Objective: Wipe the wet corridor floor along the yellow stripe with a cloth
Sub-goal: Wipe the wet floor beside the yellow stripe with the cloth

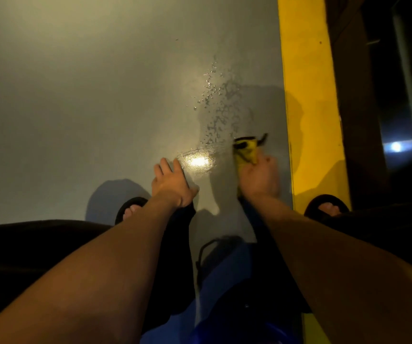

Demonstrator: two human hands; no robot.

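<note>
The right hand (258, 177) grips a yellow cloth (246, 151) low against the grey floor (76, 95), just beside the yellow stripe (306, 95), probably to drag it through the water droplets (216, 105) ahead. The left hand (171, 181) rests flat, fingers spread, seemingly bracing the crouch near a glinting puddle (197, 161).

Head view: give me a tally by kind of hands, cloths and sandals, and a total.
Hands: 2, left hand flat by the glare, right hand gripping the cloth
Cloths: 1, yellow cloth beside the yellow stripe
Sandals: 2, left sandal, right sandal
Total: 5
</note>
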